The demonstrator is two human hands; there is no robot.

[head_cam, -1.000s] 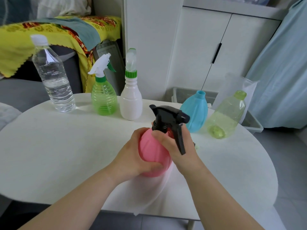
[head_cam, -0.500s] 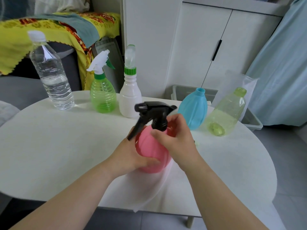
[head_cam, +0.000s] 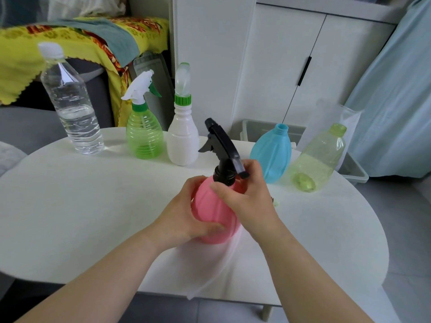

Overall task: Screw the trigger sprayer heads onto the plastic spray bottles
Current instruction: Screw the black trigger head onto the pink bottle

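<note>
your left hand (head_cam: 186, 215) wraps the pink bottle (head_cam: 215, 220) low on its body, fingers curled tight round it, thumb across the front. bottle stands upright on the white table (head_cam: 70, 206), near the middle, a bit toward the near edge. your right hand (head_cam: 247, 197) is up at the neck, thumb and fingers clamped on the black collar of the black trigger sprayer (head_cam: 224, 155); head sits on the neck, nozzle pointing to the far-left, trigger lever hanging on the left side. can't tell how far the thread is seated.

along the far edge, l to r: clear water bottle (head_cam: 72, 108) w/ white cap, part full; green spray bottle (head_cam: 144, 134) w/ white sprayer on it; white bottle (head_cam: 183, 141) w/ green collar and clear cap, just beside the green one. toward the far-right edge: blue bottle (head_cam: 272, 155), neck open, no head on it; touching it on the right, a pale green bottle (head_cam: 319, 159), tilted, leaning away to the right.

beyond the table: grey bin (head_cam: 354, 171) on floor, white cabinet (head_cam: 291, 54), yellow patterned cloth (head_cam: 23, 54) at far left.
</note>
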